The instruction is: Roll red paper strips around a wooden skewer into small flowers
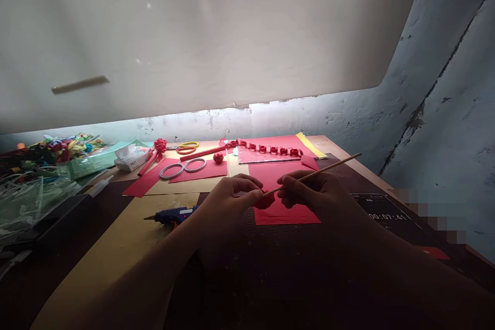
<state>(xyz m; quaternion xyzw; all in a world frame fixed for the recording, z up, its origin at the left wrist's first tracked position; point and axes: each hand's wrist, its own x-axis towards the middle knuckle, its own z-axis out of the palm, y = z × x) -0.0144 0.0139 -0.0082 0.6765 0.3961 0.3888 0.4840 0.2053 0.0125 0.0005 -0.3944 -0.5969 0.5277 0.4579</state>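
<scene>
Between the fingers of my left hand [235, 197] is a small red paper piece [265, 201], its exact shape partly hidden. My right hand [315, 191] is closed around a thin wooden stick [332, 165], which slants up to the right. The stick's lower end touches the red paper piece. Beneath both hands lies a red paper sheet [290, 214] with cut strips along its near edge. A blue glue gun [170, 215] rests to the left, partly behind my left forearm.
White-handled scissors [172, 170], yellow-handled scissors [188, 147], a red paper ball [218, 158] and a row of red paper curls [266, 149] lie farther back. A tissue pack [131, 159] and coloured scraps [58, 152] sit left. A phone timer [386, 216] is at right; a pale board [232, 36] hangs above.
</scene>
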